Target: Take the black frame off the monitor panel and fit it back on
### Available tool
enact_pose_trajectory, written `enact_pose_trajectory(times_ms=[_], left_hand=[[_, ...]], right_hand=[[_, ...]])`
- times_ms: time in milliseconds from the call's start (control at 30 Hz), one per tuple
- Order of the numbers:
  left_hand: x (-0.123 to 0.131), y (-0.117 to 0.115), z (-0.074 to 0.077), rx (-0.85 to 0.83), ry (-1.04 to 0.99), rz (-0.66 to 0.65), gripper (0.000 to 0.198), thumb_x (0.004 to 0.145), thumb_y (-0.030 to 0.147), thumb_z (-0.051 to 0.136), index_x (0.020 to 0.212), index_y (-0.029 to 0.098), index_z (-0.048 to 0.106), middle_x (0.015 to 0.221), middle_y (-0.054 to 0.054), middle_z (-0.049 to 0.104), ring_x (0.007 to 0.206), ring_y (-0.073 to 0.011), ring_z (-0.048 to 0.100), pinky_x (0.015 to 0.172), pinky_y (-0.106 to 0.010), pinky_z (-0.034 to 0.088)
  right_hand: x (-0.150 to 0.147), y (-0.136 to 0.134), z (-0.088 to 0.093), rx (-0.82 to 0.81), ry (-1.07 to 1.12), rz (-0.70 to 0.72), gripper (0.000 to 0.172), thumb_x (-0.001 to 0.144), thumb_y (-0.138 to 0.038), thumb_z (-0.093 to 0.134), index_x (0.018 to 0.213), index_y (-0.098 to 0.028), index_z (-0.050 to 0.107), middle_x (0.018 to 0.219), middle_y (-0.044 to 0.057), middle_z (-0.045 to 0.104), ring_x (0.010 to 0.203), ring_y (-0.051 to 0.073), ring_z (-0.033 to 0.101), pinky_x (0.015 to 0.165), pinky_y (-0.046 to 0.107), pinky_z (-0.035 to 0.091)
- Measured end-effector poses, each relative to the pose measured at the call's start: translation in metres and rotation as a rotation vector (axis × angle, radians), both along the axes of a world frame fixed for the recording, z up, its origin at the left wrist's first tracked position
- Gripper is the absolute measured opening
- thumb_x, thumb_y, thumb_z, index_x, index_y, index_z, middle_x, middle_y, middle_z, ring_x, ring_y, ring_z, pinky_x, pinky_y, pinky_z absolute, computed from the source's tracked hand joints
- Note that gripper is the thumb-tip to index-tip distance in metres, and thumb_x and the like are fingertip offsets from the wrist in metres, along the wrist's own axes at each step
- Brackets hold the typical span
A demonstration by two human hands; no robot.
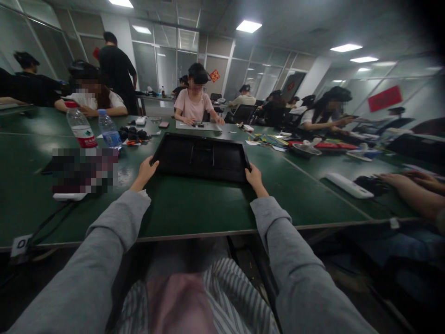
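Observation:
A flat black tray-like panel [201, 157] lies on the green table [194, 208] straight ahead of me. My left hand [146, 171] grips its near left corner, fingers curled over the edge. My right hand [255, 177] holds the near right corner the same way. Both arms are in grey sleeves and stretched forward. The panel rests flat, with ridges running across its surface.
Two plastic water bottles [80, 126] and a pile of small black parts [134, 134] stand at the left. A white bar [349, 184] and another person's hands [406, 181] are at the right. Several people sit around the table's far side.

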State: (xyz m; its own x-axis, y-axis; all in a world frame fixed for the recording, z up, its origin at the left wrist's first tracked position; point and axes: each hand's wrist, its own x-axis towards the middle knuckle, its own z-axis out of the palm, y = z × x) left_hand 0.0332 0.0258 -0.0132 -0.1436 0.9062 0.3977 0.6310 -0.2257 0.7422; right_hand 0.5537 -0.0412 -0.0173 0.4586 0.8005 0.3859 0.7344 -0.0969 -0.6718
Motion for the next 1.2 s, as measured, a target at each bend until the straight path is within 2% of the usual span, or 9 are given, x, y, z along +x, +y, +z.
enact_pose_trajectory(times_ms=[100, 267, 467, 633, 733, 833, 900, 1033, 1200], left_hand=[[-0.003, -0.004, 0.001, -0.078, 0.091, 0.08, 0.05, 0.1, 0.031, 0.061, 0.144, 0.008, 0.067, 0.146, -0.022, 0.069, 0.138, -0.0328, 0.064, 0.12, -0.046, 0.046], [-0.011, -0.012, 0.007, -0.179, 0.205, 0.159, 0.048, 0.106, 0.041, 0.052, 0.137, 0.012, 0.074, 0.137, -0.02, 0.075, 0.13, -0.035, 0.07, 0.111, -0.043, 0.051], [-0.016, -0.013, 0.007, -0.155, 0.27, 0.172, 0.046, 0.102, 0.045, 0.057, 0.126, 0.013, 0.08, 0.128, -0.021, 0.078, 0.124, -0.0398, 0.071, 0.109, -0.048, 0.053], [-0.014, -0.01, 0.001, -0.091, 0.21, 0.166, 0.04, 0.098, 0.041, 0.057, 0.119, 0.017, 0.081, 0.12, -0.02, 0.08, 0.119, -0.0406, 0.073, 0.106, -0.052, 0.054], [-0.014, -0.009, 0.002, -0.117, 0.158, 0.15, 0.039, 0.096, 0.038, 0.058, 0.121, 0.018, 0.08, 0.122, -0.019, 0.08, 0.119, -0.0387, 0.073, 0.106, -0.05, 0.054], [-0.014, -0.009, 0.006, -0.145, 0.135, 0.138, 0.038, 0.095, 0.037, 0.06, 0.121, 0.018, 0.079, 0.124, -0.017, 0.081, 0.123, -0.0376, 0.072, 0.107, -0.047, 0.054], [-0.013, -0.01, 0.009, -0.161, 0.132, 0.144, 0.038, 0.095, 0.038, 0.061, 0.121, 0.018, 0.08, 0.124, -0.018, 0.081, 0.124, -0.0373, 0.072, 0.107, -0.046, 0.053], [-0.015, -0.011, 0.009, -0.162, 0.125, 0.147, 0.041, 0.097, 0.045, 0.062, 0.119, 0.016, 0.08, 0.125, -0.019, 0.08, 0.123, -0.0365, 0.072, 0.106, -0.044, 0.054], [-0.027, -0.009, 0.007, -0.178, 0.086, 0.114, 0.042, 0.095, 0.045, 0.067, 0.121, 0.015, 0.08, 0.126, -0.018, 0.08, 0.118, -0.0334, 0.074, 0.103, -0.041, 0.055]], right_hand=[[0.001, 0.004, 0.0, 0.0, -0.012, 0.041, 0.055, 0.093, -0.022, 0.055, 0.144, -0.009, 0.068, 0.144, 0.021, 0.071, 0.136, 0.034, 0.066, 0.122, 0.055, 0.047], [0.005, 0.011, 0.001, 0.039, 0.06, 0.072, 0.053, 0.089, -0.023, 0.061, 0.14, -0.014, 0.071, 0.138, 0.018, 0.074, 0.133, 0.032, 0.068, 0.123, 0.055, 0.047], [0.008, 0.011, 0.0, 0.067, 0.154, 0.167, 0.057, 0.088, -0.031, 0.064, 0.143, -0.015, 0.065, 0.132, 0.016, 0.074, 0.123, 0.03, 0.07, 0.113, 0.054, 0.054], [-0.02, -0.003, 0.022, 0.135, -0.163, -0.14, 0.056, 0.094, -0.027, 0.052, 0.147, -0.01, 0.062, 0.139, 0.027, 0.064, 0.135, 0.039, 0.056, 0.116, 0.064, 0.042], [-0.039, -0.007, 0.036, 0.197, -0.272, -0.196, 0.055, 0.098, -0.025, 0.044, 0.15, -0.012, 0.058, 0.145, 0.027, 0.058, 0.138, 0.039, 0.051, 0.115, 0.063, 0.04], [-0.04, -0.003, 0.036, 0.2, -0.227, -0.225, 0.056, 0.098, -0.026, 0.045, 0.15, -0.01, 0.056, 0.148, 0.029, 0.055, 0.14, 0.04, 0.049, 0.116, 0.063, 0.04], [-0.032, 0.002, 0.03, 0.125, -0.105, -0.185, 0.058, 0.095, -0.028, 0.051, 0.15, -0.008, 0.056, 0.146, 0.029, 0.058, 0.14, 0.04, 0.052, 0.118, 0.062, 0.041], [-0.01, 0.008, 0.023, -0.015, 0.137, 0.034, 0.063, 0.087, -0.026, 0.062, 0.149, -0.011, 0.058, 0.144, 0.023, 0.065, 0.137, 0.035, 0.06, 0.123, 0.059, 0.043], [0.008, -0.006, 0.029, -0.07, 0.455, 0.269, 0.067, 0.08, -0.028, 0.073, 0.146, -0.019, 0.064, 0.127, 0.014, 0.077, 0.113, 0.032, 0.074, 0.108, 0.058, 0.058]])
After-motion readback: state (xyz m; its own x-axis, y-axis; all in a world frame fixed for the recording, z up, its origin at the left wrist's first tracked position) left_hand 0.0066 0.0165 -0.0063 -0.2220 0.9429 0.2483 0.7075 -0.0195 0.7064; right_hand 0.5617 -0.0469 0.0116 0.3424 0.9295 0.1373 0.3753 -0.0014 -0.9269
